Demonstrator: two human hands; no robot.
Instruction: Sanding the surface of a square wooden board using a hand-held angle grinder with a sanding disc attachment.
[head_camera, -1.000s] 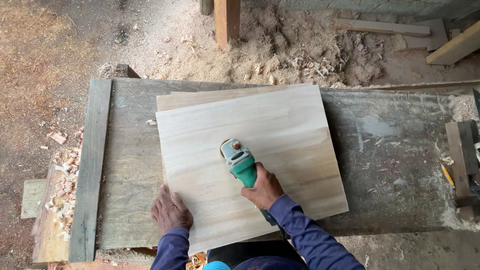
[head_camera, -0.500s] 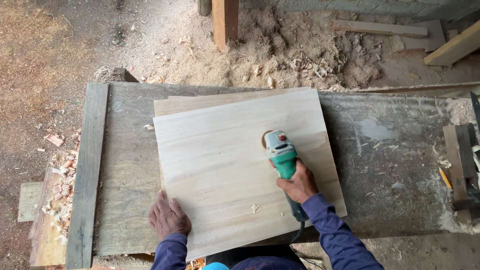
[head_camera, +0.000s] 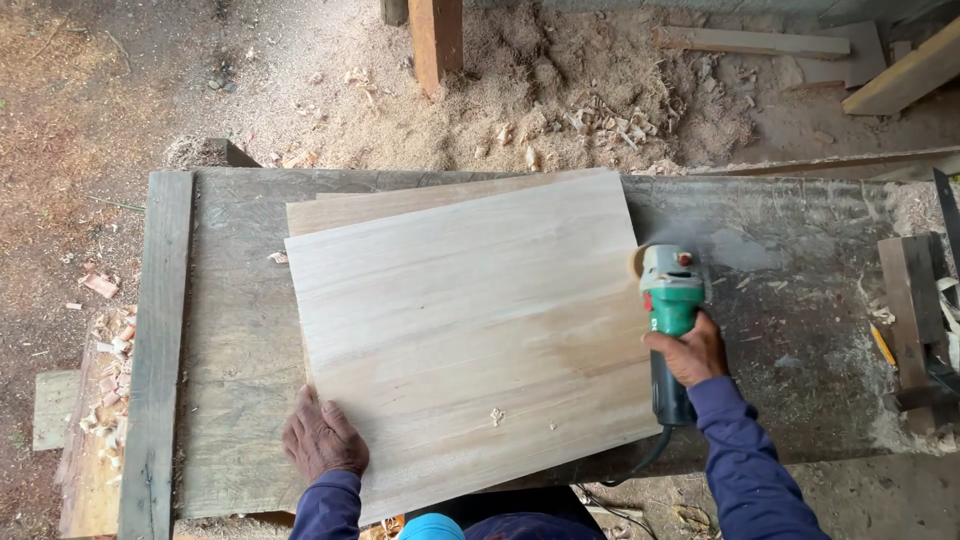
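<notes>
A pale wooden board lies on a grey, worn workbench, on top of a second board that shows along its far edge. My left hand presses flat on the pale board's near left corner. My right hand grips a green and white angle grinder by its body. The grinder's disc sits at the board's right edge, with a little dust around it. Its cable drops off the bench's near edge.
A dark plank runs along the bench's left side. Wood blocks and a yellow pencil lie at the bench's right end. Sawdust and shavings cover the ground behind, beside a wooden post and loose planks.
My right hand has carried the grinder from the board's middle to its right edge. My left hand has stayed on the near left corner.
</notes>
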